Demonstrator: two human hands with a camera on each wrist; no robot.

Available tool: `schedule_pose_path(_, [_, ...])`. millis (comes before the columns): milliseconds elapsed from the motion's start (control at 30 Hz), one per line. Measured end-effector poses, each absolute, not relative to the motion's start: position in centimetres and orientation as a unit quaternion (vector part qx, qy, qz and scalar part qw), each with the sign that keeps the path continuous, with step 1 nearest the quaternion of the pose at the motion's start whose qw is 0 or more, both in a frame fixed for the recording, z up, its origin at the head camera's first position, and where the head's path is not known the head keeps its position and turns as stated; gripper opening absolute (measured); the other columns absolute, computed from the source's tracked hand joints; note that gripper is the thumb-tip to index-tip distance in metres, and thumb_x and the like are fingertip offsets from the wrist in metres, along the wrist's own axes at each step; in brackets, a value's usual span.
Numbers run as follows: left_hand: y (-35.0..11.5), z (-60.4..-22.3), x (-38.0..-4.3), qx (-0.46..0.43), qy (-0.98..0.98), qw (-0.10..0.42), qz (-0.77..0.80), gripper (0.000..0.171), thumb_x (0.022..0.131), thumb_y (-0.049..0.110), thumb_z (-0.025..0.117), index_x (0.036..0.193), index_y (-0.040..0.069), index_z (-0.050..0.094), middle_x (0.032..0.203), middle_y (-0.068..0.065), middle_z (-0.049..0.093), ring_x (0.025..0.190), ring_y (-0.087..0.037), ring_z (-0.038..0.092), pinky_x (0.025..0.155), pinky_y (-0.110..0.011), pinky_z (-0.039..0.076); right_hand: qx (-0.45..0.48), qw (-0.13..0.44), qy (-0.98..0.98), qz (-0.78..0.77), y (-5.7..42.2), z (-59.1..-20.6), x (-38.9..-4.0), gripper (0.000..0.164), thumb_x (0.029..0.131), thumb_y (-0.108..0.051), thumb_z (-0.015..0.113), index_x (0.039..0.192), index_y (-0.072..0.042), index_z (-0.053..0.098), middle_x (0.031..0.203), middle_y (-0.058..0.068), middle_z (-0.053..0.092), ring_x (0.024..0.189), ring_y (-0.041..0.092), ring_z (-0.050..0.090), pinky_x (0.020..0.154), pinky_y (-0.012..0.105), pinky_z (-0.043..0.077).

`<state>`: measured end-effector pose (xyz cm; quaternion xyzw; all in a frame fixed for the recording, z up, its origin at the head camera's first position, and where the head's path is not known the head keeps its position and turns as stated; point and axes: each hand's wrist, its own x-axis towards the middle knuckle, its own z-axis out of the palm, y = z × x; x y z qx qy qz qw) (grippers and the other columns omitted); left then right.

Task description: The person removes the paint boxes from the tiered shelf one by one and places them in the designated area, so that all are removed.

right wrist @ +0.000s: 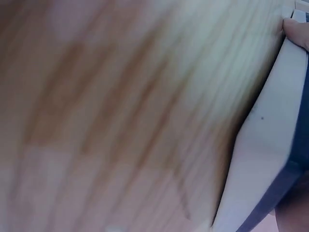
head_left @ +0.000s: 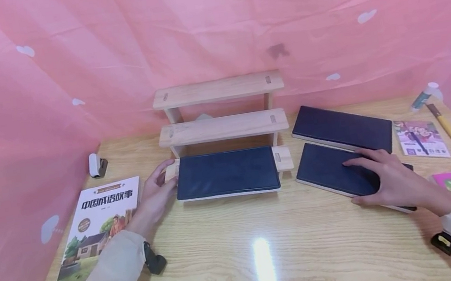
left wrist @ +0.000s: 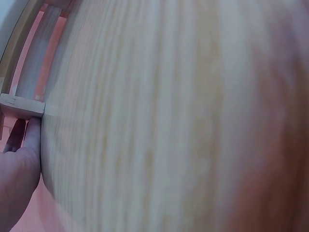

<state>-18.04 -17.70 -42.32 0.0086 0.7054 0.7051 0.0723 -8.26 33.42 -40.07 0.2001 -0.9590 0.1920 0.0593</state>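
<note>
Presently, the right hand (head_left: 393,178) grasps the near dark book (head_left: 330,171), with the thumb at its front edge and the other fingers over the cover; this book lies on the table (head_left: 210,269), to the right of the wooden rack (head_left: 222,127). Just behind it lies the far dark book (head_left: 343,127). A third dark book (head_left: 226,173) rests upon the lowest step (head_left: 284,158). The left hand (head_left: 152,195) touches this step's left end; whether its fingers grip, I cannot tell.
</note>
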Motion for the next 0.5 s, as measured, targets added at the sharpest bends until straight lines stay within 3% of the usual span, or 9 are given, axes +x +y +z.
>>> schedule_pose_path(267, [-17.8, -42.5, -18.1, 0.013, 0.706, 0.071, 0.705, 0.049, 0.086, 0.0, 0.054, 0.131, 0.017, 0.045, 0.135, -0.01, 0.043, 0.111, -0.018, 0.051, 0.082, -0.025, 0.049, 0.21, 0.075, -0.955, 0.197, 33.7, -39.0, -8.3, 0.084, 0.049, -0.045, 0.085, 0.123, -0.021, 0.052, 0.132, 0.018, 0.04, 0.115, 0.042, 0.034, 0.089, 0.065, 0.026])
schedule_pose_path(367, [-17.8, -42.6, -18.2, 0.016, 0.711, 0.065, 0.7, 0.049, 0.086, 0.001, 0.055, 0.131, 0.015, 0.045, 0.139, -0.006, 0.039, 0.119, -0.021, 0.045, 0.084, -0.024, 0.047, 0.22, 0.094, -0.949, 0.208, 33.8, -38.0, -8.2, 0.086, 0.048, -0.039, 0.087, 0.124, -0.018, 0.052, 0.132, 0.017, 0.041, 0.116, 0.041, 0.035, 0.092, 0.065, 0.025])
schedule_pose_path(500, [-17.8, -42.6, -18.2, 0.016, 0.721, 0.061, 0.69, 0.048, 0.085, 0.002, 0.055, 0.13, 0.018, 0.047, 0.143, -0.002, 0.033, 0.129, -0.022, 0.032, 0.087, -0.023, 0.045, 0.254, 0.136, -0.934, 0.213, 33.5, -36.7, -8.3, 0.088, 0.045, -0.034, 0.088, 0.124, -0.016, 0.053, 0.132, 0.015, 0.043, 0.118, 0.037, 0.037, 0.101, 0.056, 0.025])
